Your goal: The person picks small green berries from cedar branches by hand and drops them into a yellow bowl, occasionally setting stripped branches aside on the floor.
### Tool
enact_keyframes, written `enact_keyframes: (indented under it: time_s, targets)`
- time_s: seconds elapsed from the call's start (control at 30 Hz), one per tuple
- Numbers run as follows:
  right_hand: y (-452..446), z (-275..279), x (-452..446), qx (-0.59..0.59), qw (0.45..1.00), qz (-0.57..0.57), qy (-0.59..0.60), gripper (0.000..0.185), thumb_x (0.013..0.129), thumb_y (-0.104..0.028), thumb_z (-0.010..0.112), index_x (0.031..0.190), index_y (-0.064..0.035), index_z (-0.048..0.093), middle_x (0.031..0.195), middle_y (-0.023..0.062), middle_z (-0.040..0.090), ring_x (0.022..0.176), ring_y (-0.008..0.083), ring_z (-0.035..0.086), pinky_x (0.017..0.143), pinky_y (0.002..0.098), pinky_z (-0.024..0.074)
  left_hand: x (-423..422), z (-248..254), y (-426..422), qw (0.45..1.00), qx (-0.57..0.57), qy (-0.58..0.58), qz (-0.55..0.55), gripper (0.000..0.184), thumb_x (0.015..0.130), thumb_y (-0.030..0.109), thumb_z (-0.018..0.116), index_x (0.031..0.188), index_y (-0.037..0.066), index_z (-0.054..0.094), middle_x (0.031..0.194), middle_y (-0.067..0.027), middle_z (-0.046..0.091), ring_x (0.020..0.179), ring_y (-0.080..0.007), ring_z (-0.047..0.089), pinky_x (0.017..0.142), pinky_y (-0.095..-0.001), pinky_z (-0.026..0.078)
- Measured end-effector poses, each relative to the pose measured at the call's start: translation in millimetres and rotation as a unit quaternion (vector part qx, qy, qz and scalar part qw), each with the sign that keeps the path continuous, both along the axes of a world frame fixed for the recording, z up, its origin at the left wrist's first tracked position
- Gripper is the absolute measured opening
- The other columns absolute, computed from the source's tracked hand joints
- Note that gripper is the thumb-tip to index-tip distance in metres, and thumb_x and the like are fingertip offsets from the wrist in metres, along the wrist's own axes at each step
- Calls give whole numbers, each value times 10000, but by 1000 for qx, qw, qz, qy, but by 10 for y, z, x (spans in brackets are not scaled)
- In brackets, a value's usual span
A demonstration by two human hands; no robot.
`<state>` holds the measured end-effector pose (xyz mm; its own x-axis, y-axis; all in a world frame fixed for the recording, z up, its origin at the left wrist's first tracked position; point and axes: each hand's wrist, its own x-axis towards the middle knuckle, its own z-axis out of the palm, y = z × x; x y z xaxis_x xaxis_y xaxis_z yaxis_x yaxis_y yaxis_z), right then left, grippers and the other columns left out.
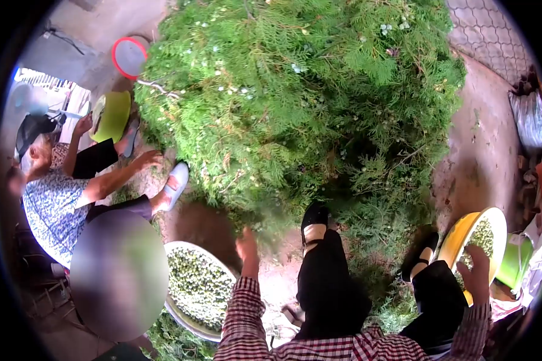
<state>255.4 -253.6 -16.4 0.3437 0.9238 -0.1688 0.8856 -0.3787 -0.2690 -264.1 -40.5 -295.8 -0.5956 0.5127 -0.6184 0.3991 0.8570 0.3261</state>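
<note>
A big heap of green conifer branches [319, 90] with small pale cones fills the upper middle. At its lower edge, my left hand [247, 245] is closed on a blurred green sprig that reaches to the right. My right hand [477, 274] hangs over a yellow basin [457, 234] at the right, its fingers curved and apart. Small green cones [483, 236] lie in that basin. To the left of my left forearm stands a wide pale basin [229, 269] full of similar green cones.
Two people sit at the left, one in a patterned shirt [54, 204], with a hand near the heap. A lime-green basin [113, 117] and a red-rimmed round container [130, 58] stand at the upper left. A green container [515, 260] is at the far right.
</note>
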Motion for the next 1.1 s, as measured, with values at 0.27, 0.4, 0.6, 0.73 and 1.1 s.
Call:
enact_keyframes:
  time_s: [0.27,0.4,0.6,0.73,1.1]
  targets:
    - [25,-128,-346,28,980,-155,124,387,649,-43,567,1024,37,510,904,138,535,743,212,519,621,294,437,-56,-375,-103,995,-80,2,54,1029,626,799,357,1370,126,131,1408,-176,80,1265,-382,157,997,-508,170]
    - [102,73,-390,67,980,-165,94,425,636,-14,546,1052,55,493,914,139,537,765,226,520,678,312,427,785,-312,224,1000,-12,-18,-8,1030,606,761,467,1374,176,110,1415,-173,25,1283,-378,94,996,-535,195]
    - [-145,186,-408,23,986,-151,68,457,606,-7,537,1055,55,479,869,173,537,766,288,525,712,344,425,1286,-1408,825,951,261,-44,160,391,652,19,681,994,-5,493,882,-106,565,715,-222,578,585,-343,514]
    - [-247,237,-321,14,986,-144,82,445,638,-34,579,1068,41,491,897,189,547,779,308,531,714,355,436,1661,-978,1090,935,232,-255,-84,245,780,54,519,1016,-10,527,943,-127,578,796,-241,576,697,-365,504]
    - [-214,210,-350,62,989,-110,73,492,632,-19,550,1111,51,462,971,195,523,774,283,522,712,353,427,2904,1651,1480,764,24,-603,-229,517,849,320,521,1226,-10,394,1118,-191,502,1010,-272,514,809,-399,465]
